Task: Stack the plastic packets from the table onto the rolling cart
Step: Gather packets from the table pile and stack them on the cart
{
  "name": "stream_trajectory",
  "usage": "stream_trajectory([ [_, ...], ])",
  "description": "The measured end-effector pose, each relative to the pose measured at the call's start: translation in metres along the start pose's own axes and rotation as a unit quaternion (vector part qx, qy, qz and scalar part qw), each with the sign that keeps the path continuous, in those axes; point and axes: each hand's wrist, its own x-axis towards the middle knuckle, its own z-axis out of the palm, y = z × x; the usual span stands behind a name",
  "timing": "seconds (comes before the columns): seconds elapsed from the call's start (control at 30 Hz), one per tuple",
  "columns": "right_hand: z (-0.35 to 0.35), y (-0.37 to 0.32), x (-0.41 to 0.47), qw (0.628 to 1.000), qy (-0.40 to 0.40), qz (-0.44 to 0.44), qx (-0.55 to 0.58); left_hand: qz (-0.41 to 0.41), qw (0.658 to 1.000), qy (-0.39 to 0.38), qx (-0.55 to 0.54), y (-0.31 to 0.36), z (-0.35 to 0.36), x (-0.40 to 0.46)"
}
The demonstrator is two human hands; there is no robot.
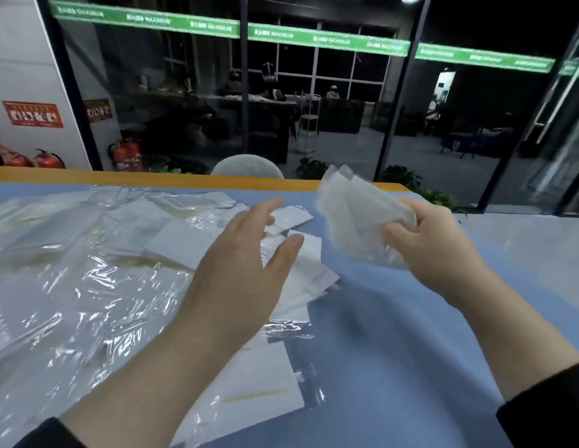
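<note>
Holding a small bundle of packets [359, 215] above the blue desk [395, 334], the right hand [433, 244] has its fingers and thumb curled round the bundle's lower edge, so the packets fan up and to the far left of it. The left hand [246, 263] hovers with fingers straight and slightly spread, holding nothing, over the right end of the loose pile [126, 247]; whether its fingertips touch the pile cannot be told. The 2 hands are apart, with bare desk between them.

The pile covers the left half of the desk: flat white packets mixed with crumpled clear film [55, 302], running from the near edge to the far orange rim. A few single packets [291, 218] lie just beyond the left fingers.

This looks like the gathering step: 1 hand collects while the other keeps what is already picked. The next move likely calls for the left hand to pinch 1 flat packet free of the film and pass it to the bundle. The film is slippery and may drag along.

The cart is not in view, so nothing shows of any stack on it. Far off, a dark glass wall [314, 108] and red extinguishers [126, 155] stand behind the desk.
</note>
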Motion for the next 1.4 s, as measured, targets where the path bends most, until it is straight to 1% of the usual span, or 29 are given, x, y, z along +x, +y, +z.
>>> stream_trajectory([
  [0.07, 0.0, -0.014, -0.009, 0.992, -0.049, -0.029, 0.114, 0.003, 0.997, 0.037, -0.067, 0.002, 0.002, 0.0],
  [0.1, 0.003, -0.018, -0.012, 0.981, -0.086, -0.03, 0.173, -0.006, 0.994, 0.041, -0.101, 0.004, 0.002, 0.0],
  [0.13, 0.008, -0.018, -0.014, 0.973, -0.118, -0.033, 0.197, -0.019, 0.99, 0.036, -0.135, 0.005, 0.003, 0.0],
  [0.17, 0.015, -0.015, -0.014, 0.974, -0.142, -0.043, 0.172, -0.03, 0.986, 0.025, -0.16, 0.005, 0.004, -0.001],
  [0.2, 0.023, -0.011, -0.014, 0.98, -0.16, -0.059, 0.103, -0.034, 0.985, 0.011, -0.169, 0.004, 0.007, -0.001],
  [0.27, 0.036, -0.003, -0.014, 0.978, -0.2, -0.065, -0.013, -0.041, 0.987, -0.007, -0.152, 0.002, 0.012, -0.002],
  [0.3, 0.038, -0.001, -0.013, 0.975, -0.212, -0.058, -0.032, -0.046, 0.989, -0.01, -0.142, 0.002, 0.014, -0.002],
  [0.37, 0.035, -0.001, -0.012, 0.974, -0.223, -0.04, -0.027, -0.078, 0.987, 0.0, -0.14, 0.004, 0.016, -0.002],
  [0.47, 0.024, 0.0, -0.012, 0.968, -0.241, -0.036, -0.055, -0.126, 0.978, 0.046, -0.159, 0.005, 0.013, 0.001],
  [0.57, 0.028, -0.003, -0.016, 0.964, -0.253, -0.058, -0.056, -0.123, 0.978, 0.049, -0.164, 0.006, 0.011, 0.001],
  [0.63, 0.035, -0.006, -0.018, 0.963, -0.252, -0.083, -0.042, -0.115, 0.978, 0.051, -0.167, 0.007, 0.012, 0.002],
  [0.7, 0.039, -0.008, -0.018, 0.966, -0.235, -0.095, -0.038, -0.11, 0.975, 0.082, -0.174, 0.003, 0.015, 0.003],
  [0.77, 0.037, -0.007, -0.017, 0.968, -0.222, -0.095, -0.059, -0.1, 0.965, 0.112, -0.214, 0.003, 0.014, 0.004],
  [0.8, 0.035, -0.006, -0.016, 0.966, -0.228, -0.092, -0.078, -0.096, 0.963, 0.115, -0.225, 0.004, 0.013, 0.004],
  [0.9, 0.032, -0.003, -0.016, 0.952, -0.265, -0.074, -0.135, -0.101, 0.978, 0.074, -0.168, -0.001, 0.017, 0.004],
  [0.93, 0.032, -0.002, -0.016, 0.951, -0.267, -0.069, -0.137, -0.111, 0.981, 0.063, -0.149, -0.003, 0.019, 0.004],
  [1.03, 0.031, 0.001, -0.015, 0.955, -0.264, -0.064, -0.121, -0.126, 0.981, 0.041, -0.145, -0.006, 0.022, 0.005],
  [1.1, 0.032, 0.0, -0.015, 0.955, -0.26, -0.077, -0.124, -0.13, 0.981, -0.007, -0.147, -0.003, 0.021, 0.004],
  [1.17, 0.032, 0.0, -0.015, 0.966, -0.225, -0.085, -0.092, -0.12, 0.982, -0.047, -0.14, 0.002, 0.02, 0.001],
  [1.23, 0.031, -0.001, -0.013, 0.981, -0.162, -0.099, -0.044, -0.097, 0.985, -0.047, -0.136, 0.005, 0.014, 0.0],
  [1.3, 0.03, -0.002, -0.011, 0.987, -0.113, -0.113, 0.014, -0.08, 0.986, -0.056, -0.132, 0.005, 0.002, 0.001],
  [1.4, 0.034, -0.005, -0.011, 0.987, -0.083, -0.12, 0.061, -0.082, 0.977, -0.131, -0.145, 0.002, -0.015, 0.0],
])
